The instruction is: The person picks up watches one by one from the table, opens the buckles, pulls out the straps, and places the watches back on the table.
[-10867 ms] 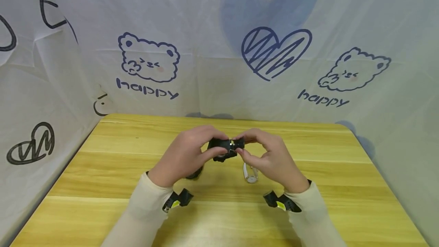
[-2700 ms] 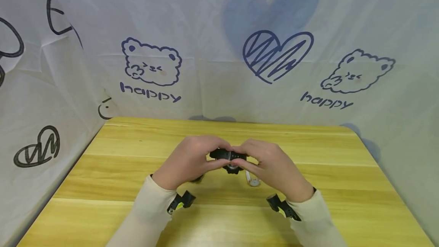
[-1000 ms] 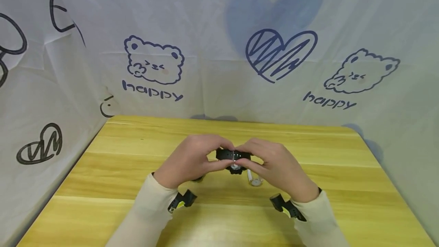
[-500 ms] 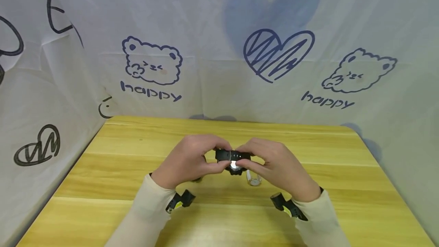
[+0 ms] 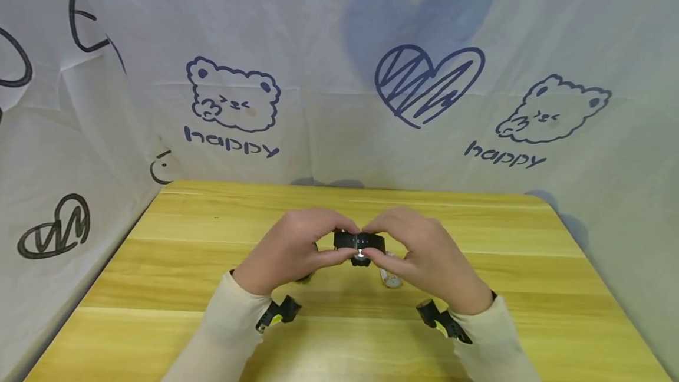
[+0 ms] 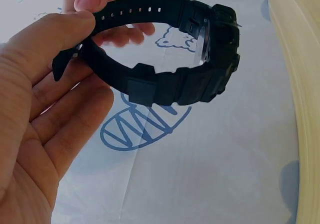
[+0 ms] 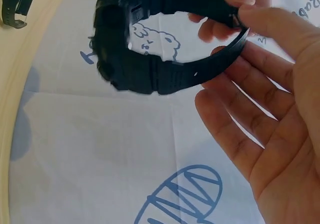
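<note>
Both hands hold a black digital-style wristwatch (image 5: 374,243) above the middle of the table, its strap bent into a loop. My left hand (image 5: 294,247) pinches the strap near the buckle between thumb and fingers. Opposite it, my right hand (image 5: 427,255) pinches the holed strap end, the fingertips of both hands almost meeting. In the left wrist view the chunky case of the wristwatch (image 6: 220,59) faces away, and a row of holes shows along the upper strap. The fingers hide much of the buckle. Below the right hand lies a white-strapped watch (image 5: 391,281).
Another dark watch (image 5: 305,279) lies on the wooden table (image 5: 339,335), mostly hidden by the left hand. A dark strap with a metal buckle (image 7: 19,4) shows in the right wrist view. A white printed cloth (image 5: 329,134) hangs behind the table.
Earlier, the strap was held with the buckle toward the right hand; now it forms a loop with the ends together. Over the last second, the fingertips have shifted only slightly along the strap.
</note>
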### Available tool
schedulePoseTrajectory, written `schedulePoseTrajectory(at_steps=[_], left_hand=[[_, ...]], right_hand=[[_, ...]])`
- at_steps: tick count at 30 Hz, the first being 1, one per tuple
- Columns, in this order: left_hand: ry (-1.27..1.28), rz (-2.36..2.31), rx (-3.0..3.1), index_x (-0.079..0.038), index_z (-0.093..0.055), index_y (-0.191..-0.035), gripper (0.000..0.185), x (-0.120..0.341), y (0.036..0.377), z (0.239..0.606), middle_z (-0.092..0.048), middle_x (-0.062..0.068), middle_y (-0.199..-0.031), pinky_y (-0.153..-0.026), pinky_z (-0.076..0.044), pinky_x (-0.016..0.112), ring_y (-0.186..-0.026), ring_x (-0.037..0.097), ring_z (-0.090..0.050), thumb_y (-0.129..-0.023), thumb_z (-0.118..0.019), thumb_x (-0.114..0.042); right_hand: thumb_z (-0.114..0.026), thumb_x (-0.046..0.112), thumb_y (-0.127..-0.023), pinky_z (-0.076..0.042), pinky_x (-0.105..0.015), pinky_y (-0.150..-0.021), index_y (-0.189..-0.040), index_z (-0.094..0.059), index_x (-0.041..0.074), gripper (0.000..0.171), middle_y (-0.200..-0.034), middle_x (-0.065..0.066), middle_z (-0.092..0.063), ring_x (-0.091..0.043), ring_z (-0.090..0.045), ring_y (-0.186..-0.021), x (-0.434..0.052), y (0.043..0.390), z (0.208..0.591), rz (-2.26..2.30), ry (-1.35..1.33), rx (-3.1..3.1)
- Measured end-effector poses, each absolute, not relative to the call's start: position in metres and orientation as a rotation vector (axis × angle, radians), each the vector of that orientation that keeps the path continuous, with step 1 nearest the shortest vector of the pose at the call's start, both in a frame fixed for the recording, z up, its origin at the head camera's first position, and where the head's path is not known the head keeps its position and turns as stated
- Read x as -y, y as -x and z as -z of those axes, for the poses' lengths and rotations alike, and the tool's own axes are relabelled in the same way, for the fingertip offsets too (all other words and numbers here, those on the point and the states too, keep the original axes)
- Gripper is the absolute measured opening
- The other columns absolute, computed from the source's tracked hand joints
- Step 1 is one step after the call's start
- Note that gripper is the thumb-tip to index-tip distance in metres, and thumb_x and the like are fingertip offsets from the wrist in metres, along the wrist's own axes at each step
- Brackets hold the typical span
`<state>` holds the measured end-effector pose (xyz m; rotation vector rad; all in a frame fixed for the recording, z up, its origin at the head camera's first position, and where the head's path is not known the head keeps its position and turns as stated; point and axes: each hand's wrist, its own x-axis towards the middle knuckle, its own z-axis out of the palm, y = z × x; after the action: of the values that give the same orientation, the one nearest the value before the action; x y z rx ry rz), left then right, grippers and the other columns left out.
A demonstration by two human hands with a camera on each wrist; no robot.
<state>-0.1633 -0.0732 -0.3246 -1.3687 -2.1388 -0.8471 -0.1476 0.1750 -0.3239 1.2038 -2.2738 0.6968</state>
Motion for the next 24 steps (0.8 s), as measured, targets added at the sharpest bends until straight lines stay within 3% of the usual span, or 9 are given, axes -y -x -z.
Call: schedulePoseTrajectory(at_steps=[4, 8, 24], left_hand=[[1.327, 0.812, 2.173, -0.009, -0.076, -0.108, 0.028, 0.0727, 0.1641, 0.3277, -0.076, -0.002, -0.1, -0.081, -0.058, 0.022, -0.088, 0.008, -0.071, -0.085, -0.088, -0.02], [1.281, 0.763, 2.194, -0.011, -0.075, -0.11, 0.03, 0.0722, 0.1648, 0.3303, -0.076, -0.003, -0.102, -0.081, -0.059, 0.024, -0.09, 0.008, -0.072, -0.086, -0.086, -0.025], [1.292, 0.656, 2.173, -0.01, -0.076, -0.106, 0.028, 0.0724, 0.1638, 0.3263, -0.076, -0.002, -0.097, -0.074, -0.059, 0.024, -0.083, 0.008, -0.071, -0.085, -0.088, -0.024]], right_hand=[[-0.076, 0.026, -0.096, -0.06, -0.03, -0.076, -0.109, -0.074, 0.01, 0.02, -0.101, 0.0, -0.073, -0.013, -0.069, -0.091, -0.1728, 0.1479, 0.3249, -0.643, -1.225, 2.258], [-0.08, 0.023, -0.093, -0.06, -0.03, -0.072, -0.107, -0.074, 0.008, 0.021, -0.099, -0.002, -0.072, -0.013, -0.069, -0.087, -0.1717, 0.1489, 0.3266, -0.61, -1.219, 2.224], [-0.077, 0.025, -0.096, -0.058, -0.026, -0.068, -0.107, -0.073, 0.01, 0.019, -0.098, 0.0, -0.071, -0.01, -0.066, -0.082, -0.1709, 0.1485, 0.328, -0.607, -1.206, 2.236]])
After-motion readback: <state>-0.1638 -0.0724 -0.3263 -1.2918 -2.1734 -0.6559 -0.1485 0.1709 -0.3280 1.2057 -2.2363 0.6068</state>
